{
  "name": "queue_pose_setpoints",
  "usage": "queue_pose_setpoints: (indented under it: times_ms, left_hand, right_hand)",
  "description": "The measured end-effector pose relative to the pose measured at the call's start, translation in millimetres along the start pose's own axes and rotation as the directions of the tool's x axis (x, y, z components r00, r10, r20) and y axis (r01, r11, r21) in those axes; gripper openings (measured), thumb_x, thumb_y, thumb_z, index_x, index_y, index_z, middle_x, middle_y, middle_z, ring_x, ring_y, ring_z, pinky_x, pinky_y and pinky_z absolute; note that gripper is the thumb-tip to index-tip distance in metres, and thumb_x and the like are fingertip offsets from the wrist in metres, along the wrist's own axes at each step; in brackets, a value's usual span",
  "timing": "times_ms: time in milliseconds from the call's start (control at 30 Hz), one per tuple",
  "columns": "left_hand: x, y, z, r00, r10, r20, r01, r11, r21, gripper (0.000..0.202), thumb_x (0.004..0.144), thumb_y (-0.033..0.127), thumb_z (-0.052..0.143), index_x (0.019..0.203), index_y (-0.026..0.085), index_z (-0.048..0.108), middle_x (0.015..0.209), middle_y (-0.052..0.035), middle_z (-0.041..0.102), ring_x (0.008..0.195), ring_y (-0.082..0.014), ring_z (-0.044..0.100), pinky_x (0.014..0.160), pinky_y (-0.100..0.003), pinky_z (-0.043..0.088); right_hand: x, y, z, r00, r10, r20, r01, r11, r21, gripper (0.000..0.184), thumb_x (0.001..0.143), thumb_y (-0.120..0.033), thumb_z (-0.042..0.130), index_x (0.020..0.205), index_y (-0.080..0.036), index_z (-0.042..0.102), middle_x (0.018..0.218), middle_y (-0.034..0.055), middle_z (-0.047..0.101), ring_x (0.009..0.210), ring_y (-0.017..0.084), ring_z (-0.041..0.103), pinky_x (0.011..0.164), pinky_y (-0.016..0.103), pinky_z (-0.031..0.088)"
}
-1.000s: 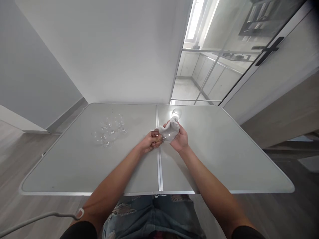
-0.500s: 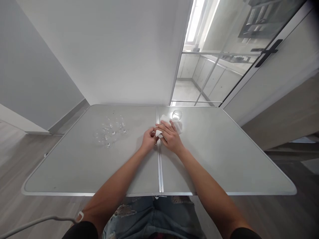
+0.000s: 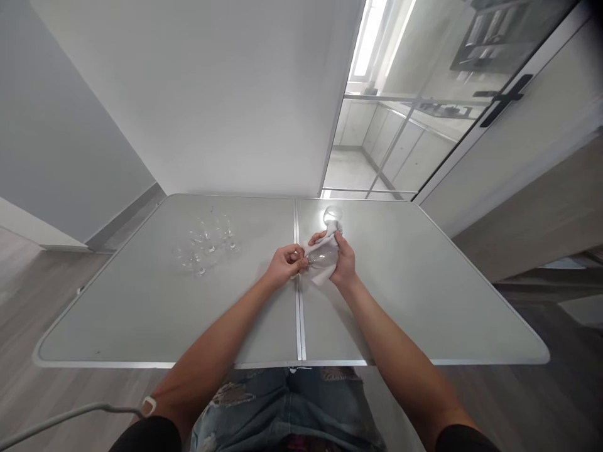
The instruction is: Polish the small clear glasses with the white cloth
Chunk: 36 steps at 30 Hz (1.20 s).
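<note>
A clear wine glass lies tilted between my hands, above the table's middle seam. My left hand is closed, pinching its narrow stem end; the foot is mostly hidden by the fingers. From the right, my right hand is wrapped round a white cloth that lies under and about the bowl. Just beyond the cloth is another clear glass, its lower part covered by the cloth and fingers.
Several clear stemmed glasses stand close together on the left half of the grey folding table. A metal seam splits the tabletop. A white wall and a glass door rise behind it. A cable hangs near my left elbow.
My right hand has turned from lying palm-down over the cloth to cradling it from the right side. The glass bowl now shows. My left hand stays at the stem end.
</note>
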<state>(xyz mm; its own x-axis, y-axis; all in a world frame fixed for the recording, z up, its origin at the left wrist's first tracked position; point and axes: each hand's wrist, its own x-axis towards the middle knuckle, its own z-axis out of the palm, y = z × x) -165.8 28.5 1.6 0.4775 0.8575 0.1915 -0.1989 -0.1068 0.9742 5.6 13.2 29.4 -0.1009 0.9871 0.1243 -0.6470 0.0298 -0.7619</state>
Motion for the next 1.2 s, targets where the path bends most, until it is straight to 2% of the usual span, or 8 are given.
queue_pose_setpoints:
  times_ms: [133, 267, 400, 533, 667, 767, 900, 1200]
  left_hand:
    - [4.7, -10.4, 12.6, 0.992, -0.071, -0.104, 0.049, 0.977, -0.207, 0.043, 0.079, 0.052, 0.077, 0.077, 0.019, 0.050, 0.050, 0.0050, 0.051, 0.042, -0.0061, 0.036, 0.044, -0.020, 0.024]
    - [7.8, -8.2, 14.1, 0.972, -0.164, -0.170, 0.117, 0.959, -0.256, 0.045, 0.075, 0.053, 0.079, 0.078, 0.019, 0.051, 0.053, 0.0053, 0.052, 0.042, -0.0051, 0.036, 0.043, -0.019, 0.022]
    - [7.9, -8.0, 8.4, 0.973, -0.130, -0.192, 0.095, 0.979, -0.179, 0.041, 0.079, 0.053, 0.075, 0.080, 0.019, 0.050, 0.055, 0.0051, 0.053, 0.044, -0.0058, 0.037, 0.045, -0.019, 0.024]
    - [6.3, -9.6, 4.1, 0.975, 0.043, -0.216, -0.017, 0.993, 0.118, 0.033, 0.083, 0.048, 0.070, 0.080, 0.019, 0.054, 0.056, 0.0057, 0.048, 0.049, -0.0077, 0.038, 0.050, -0.021, 0.029]
    - [1.9, -2.4, 0.6, 0.972, 0.187, -0.141, -0.112, 0.900, 0.421, 0.023, 0.079, 0.035, 0.073, 0.072, 0.018, 0.058, 0.060, 0.0038, 0.051, 0.055, -0.0090, 0.039, 0.056, -0.023, 0.031]
    - [-1.4, 5.0, -1.5, 0.982, 0.171, -0.081, -0.117, 0.886, 0.450, 0.027, 0.078, 0.034, 0.074, 0.067, 0.019, 0.055, 0.057, 0.0046, 0.049, 0.052, -0.0084, 0.035, 0.054, -0.023, 0.028]
    - [-1.5, 10.2, -7.0, 0.991, 0.110, -0.077, -0.077, 0.935, 0.346, 0.034, 0.078, 0.041, 0.076, 0.067, 0.018, 0.053, 0.054, 0.0048, 0.046, 0.051, -0.0082, 0.037, 0.053, -0.023, 0.029]
    - [4.6, 1.7, -3.1, 0.988, -0.156, -0.015, 0.151, 0.974, -0.169, 0.044, 0.075, 0.052, 0.079, 0.077, 0.019, 0.051, 0.049, 0.0060, 0.047, 0.042, -0.0048, 0.033, 0.044, -0.019, 0.019]
  right_hand:
    - [-2.2, 11.8, 17.4, 0.973, -0.142, -0.179, 0.169, 0.975, 0.141, 0.032, 0.094, -0.053, 0.054, 0.109, -0.029, 0.069, 0.117, 0.0022, 0.071, 0.113, 0.021, 0.066, 0.092, 0.037, 0.056]
    - [-8.1, 15.1, 27.2, 0.927, -0.291, -0.238, 0.285, 0.957, -0.059, 0.039, 0.095, -0.055, 0.050, 0.120, -0.031, 0.066, 0.134, 0.0024, 0.064, 0.132, 0.022, 0.055, 0.106, 0.041, 0.048]
    - [-12.3, 10.1, 24.2, 0.912, -0.407, -0.044, 0.342, 0.816, -0.467, 0.032, 0.090, -0.050, 0.062, 0.114, -0.031, 0.071, 0.139, 0.0022, 0.062, 0.145, 0.024, 0.040, 0.122, 0.045, 0.029]
    - [-7.0, 3.2, 13.2, 0.925, -0.282, 0.253, 0.375, 0.589, -0.716, 0.015, 0.084, -0.039, 0.072, 0.096, -0.031, 0.076, 0.125, 0.0012, 0.071, 0.140, 0.028, 0.046, 0.127, 0.053, 0.010]
    - [1.1, 0.8, 1.6, 0.933, -0.237, 0.271, 0.356, 0.505, -0.786, 0.013, 0.084, -0.036, 0.073, 0.093, -0.030, 0.078, 0.106, 0.0020, 0.076, 0.116, 0.028, 0.063, 0.123, 0.052, 0.023]
    - [2.4, -1.5, -3.8, 0.968, -0.202, 0.148, 0.244, 0.626, -0.740, 0.021, 0.090, -0.044, 0.066, 0.092, -0.027, 0.078, 0.091, 0.0021, 0.075, 0.088, 0.023, 0.066, 0.101, 0.044, 0.047]
    - [1.0, -8.8, -4.1, 0.995, -0.096, -0.002, 0.086, 0.899, -0.430, 0.037, 0.094, -0.051, 0.058, 0.098, -0.020, 0.078, 0.098, 0.0058, 0.076, 0.075, 0.019, 0.065, 0.074, 0.035, 0.054]
    - [4.9, 2.3, 8.2, 0.993, -0.006, -0.114, 0.006, 1.000, 0.004, 0.037, 0.091, -0.055, 0.057, 0.104, -0.024, 0.073, 0.116, 0.0049, 0.073, 0.110, 0.025, 0.068, 0.089, 0.038, 0.058]
